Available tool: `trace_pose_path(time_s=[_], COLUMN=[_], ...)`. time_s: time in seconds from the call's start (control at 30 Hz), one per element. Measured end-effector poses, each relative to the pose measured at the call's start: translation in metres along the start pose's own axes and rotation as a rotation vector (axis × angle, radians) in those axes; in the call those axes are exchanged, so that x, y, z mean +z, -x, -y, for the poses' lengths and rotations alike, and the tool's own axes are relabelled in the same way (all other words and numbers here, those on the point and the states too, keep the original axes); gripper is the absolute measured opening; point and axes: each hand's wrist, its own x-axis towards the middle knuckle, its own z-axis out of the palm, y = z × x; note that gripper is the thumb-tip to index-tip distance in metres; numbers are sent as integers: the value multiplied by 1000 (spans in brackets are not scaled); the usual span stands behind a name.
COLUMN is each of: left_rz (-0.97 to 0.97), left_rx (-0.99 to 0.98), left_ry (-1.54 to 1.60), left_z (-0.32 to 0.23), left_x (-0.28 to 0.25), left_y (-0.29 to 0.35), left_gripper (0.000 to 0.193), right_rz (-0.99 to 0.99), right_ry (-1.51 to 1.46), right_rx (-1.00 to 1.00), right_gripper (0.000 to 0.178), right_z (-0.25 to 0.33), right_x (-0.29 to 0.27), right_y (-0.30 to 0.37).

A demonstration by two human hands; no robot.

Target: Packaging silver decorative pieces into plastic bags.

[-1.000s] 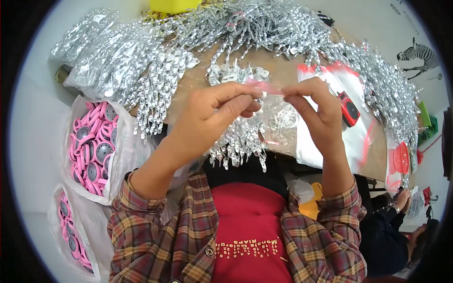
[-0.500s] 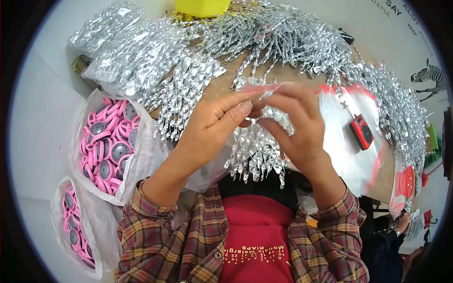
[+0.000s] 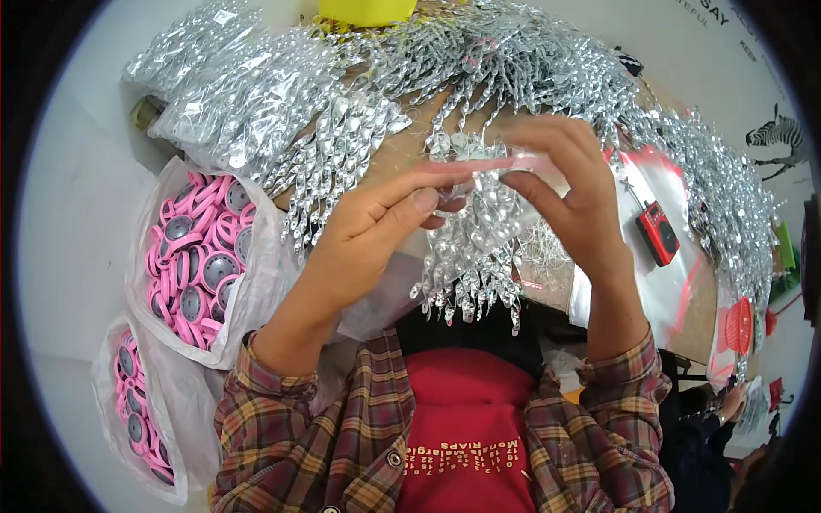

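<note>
In front of my chest, my left hand is closed on the pink-edged top of a clear plastic bag, its thumb and fingers pinching one end of that edge. Silver twisted foil strands hang below the edge, seen through or beside the film. My right hand is at the other end of the edge, thumb against it from below. Its upper fingers are arched above and smeared by motion, so their grip cannot be made out.
Piles of silver strands ring the brown table. At left stand white sacks of pink-rimmed grey wheels. To the right lie flat clear bags, a red radio and a red basket. Another person's sleeve shows lower right.
My right hand has moved right and slightly up, away from my left hand, exposing more of the pink edge. My left hand has shifted a little left and keeps its pinch.
</note>
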Motion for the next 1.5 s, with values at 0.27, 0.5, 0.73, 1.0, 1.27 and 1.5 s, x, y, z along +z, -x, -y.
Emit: trace_pose_path(time_s=[0.27, 0.5, 0.73, 1.0, 1.27, 1.5], left_rz=[42, 531, 307, 271, 272, 108], left_rx=[29, 152, 1, 270, 174, 130], left_ry=[342, -316, -35, -550, -491, -579], left_z=[-17, -15, -9, -30, -92, -110], left_x=[-18, -11, 0, -31, -7, 1], left_y=[-8, -21, -7, -9, 17, 52], left_gripper=[40, 30, 34, 41, 77, 86], right_rz=[148, 163, 217, 160, 238, 202], right_ry=[-199, -155, -212, -463, -237, -325], right_rx=[62, -120, -93, 26, -161, -159], right_gripper=[11, 16, 15, 11, 8, 8], right_z=[12, 31, 28, 40, 67, 88], right_x=[-4, -17, -27, -42, -21, -27], right_y=[4, 9, 11, 10, -14, -14])
